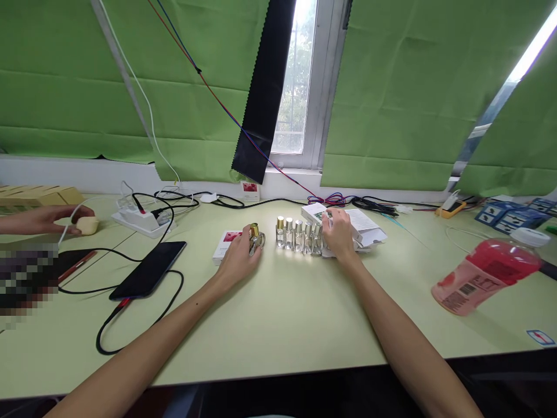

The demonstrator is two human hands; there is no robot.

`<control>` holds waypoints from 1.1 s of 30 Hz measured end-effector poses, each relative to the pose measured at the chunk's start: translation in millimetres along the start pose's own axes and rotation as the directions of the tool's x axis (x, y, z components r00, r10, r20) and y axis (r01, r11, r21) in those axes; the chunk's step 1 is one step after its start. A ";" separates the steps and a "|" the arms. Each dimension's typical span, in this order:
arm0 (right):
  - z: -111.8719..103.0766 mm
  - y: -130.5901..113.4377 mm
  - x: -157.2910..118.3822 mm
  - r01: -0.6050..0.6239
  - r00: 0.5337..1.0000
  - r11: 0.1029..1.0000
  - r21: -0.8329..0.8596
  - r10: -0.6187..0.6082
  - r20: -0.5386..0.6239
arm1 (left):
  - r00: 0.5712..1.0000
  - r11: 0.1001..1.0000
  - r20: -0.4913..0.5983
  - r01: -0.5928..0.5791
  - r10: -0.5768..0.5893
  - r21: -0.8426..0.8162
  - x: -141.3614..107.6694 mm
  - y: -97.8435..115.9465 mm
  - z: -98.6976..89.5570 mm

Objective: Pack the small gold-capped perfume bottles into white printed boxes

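Observation:
My left hand [239, 255] is closed around a small glass bottle with a gold cap [254, 229], beside a small white box with a red picture [223, 246]. To its right stands a row of several small clear glass bottles [298, 237] with gold and silver caps, upright and close together. At the right end of that row is my right hand [339, 232], its fingers curled down in front of an opened white carton [369, 226]. What those fingers grip, if anything, is hidden.
A phone [150, 270] on a black cable lies at left, near a white power strip [141, 220]. Another person's hand [65, 219] touches a small cream-coloured object [87, 225] at far left. A pink bottle [483, 276] stands at right, with blue boxes [513, 217] behind.

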State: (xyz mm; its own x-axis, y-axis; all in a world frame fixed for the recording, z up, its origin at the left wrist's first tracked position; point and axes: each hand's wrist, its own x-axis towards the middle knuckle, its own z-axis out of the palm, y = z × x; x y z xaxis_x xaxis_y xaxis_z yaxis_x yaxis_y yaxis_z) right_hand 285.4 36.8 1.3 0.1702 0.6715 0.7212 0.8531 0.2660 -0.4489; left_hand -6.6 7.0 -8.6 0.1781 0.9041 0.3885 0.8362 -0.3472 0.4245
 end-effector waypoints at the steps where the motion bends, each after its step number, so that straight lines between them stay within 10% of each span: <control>1: 1.1 1.8 0.8 0.012 1.000 1.000 0.024 -0.012 -0.002 | 1.000 1.000 -0.001 -0.003 0.003 0.000 0.0 0.4 -0.2; 17: 3.0 1.2 -4.5 -0.127 0.992 0.987 -0.097 0.126 -0.020 | 1.000 1.000 0.013 -0.002 0.002 0.003 0.3 -0.8 1.1; 33: 8.1 6.3 0.0 0.038 0.995 0.999 -0.006 -0.038 0.096 | 0.999 0.999 0.020 -0.028 0.027 0.024 1.0 -3.3 1.7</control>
State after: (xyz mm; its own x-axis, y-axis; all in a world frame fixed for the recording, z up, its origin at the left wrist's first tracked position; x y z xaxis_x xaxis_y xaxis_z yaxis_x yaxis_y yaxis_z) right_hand 286.8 44.1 -5.9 0.0898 0.7245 0.6835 0.8620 0.2872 -0.4177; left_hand -8.3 9.5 -11.0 0.2111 0.8990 0.3836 0.8431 -0.3661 0.3938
